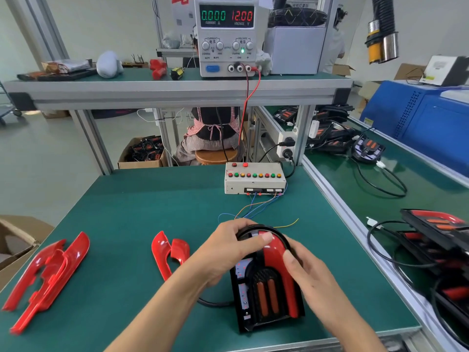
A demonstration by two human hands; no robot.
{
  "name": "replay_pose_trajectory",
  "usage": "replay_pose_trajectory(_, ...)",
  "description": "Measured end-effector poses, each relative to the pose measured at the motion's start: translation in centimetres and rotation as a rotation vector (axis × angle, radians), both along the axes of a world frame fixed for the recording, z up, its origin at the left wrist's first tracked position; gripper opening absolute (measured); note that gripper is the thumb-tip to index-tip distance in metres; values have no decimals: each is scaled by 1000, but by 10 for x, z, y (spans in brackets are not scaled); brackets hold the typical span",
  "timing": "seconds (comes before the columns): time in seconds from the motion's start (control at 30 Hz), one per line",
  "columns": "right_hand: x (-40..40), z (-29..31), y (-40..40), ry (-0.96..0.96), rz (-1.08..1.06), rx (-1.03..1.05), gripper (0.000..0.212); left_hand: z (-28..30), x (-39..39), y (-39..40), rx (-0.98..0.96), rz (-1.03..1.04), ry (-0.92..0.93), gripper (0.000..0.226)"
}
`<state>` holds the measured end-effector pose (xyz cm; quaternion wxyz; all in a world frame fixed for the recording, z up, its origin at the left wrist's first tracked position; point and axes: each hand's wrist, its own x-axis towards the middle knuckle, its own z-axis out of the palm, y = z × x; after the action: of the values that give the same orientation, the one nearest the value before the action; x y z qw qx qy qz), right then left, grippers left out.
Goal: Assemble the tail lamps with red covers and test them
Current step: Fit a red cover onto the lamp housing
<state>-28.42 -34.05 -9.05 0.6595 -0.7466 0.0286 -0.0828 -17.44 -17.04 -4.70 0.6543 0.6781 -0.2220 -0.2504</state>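
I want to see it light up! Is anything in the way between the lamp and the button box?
Nothing solid: only bare green mat and thin loose coloured wires lie between the black tail lamp and the grey button box.

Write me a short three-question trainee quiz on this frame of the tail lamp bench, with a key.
1. True or false: the power supply on the shelf shows a current of 0.000 A.
2. Which hand lies over the curved top end of the tail lamp? A) left hand B) right hand
3. Fill in: the loose red covers lie on the green mat to the ____ of the lamp.

Key
1. True; the voltage reads 12.00.
2. A; its thumb rests on the red cover on the lamp, while the other hand touches the lamp's right edge.
3. Left; the button test box sits behind the lamp.
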Motion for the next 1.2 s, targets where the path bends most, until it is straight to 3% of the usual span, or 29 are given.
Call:
replay_pose_trajectory(0.27, -32, -32, -16, 173, 15, -80, 31, -10, 8, -1, -8, 16, 1, 26)
replay_pose_trajectory(0.57, -34, -38, -10, 162, -90, -263, 21, -11, 16, -8, 6, 0, -31, 23)
replay_pose_trajectory(0.8, -31, -37, -5, 138, -83, -188, 21, -17, 16, -3, 101, 94, -111, 44)
replay_pose_trajectory(0.97, -31, -43, -5, 137, -138, -195, 18, -8, 20, -14, 246, 30, -278, 39)
replay_pose_trajectory(1.1, -31, -41, -2, 151, -178, -185, 17, -13, 19, -16, 213, 82, -181, 44)
replay_pose_trajectory(1.2, -29, -38, -1, 144, -222, -190, 20, -18, 4, 0, 144, 218, -211, 57)
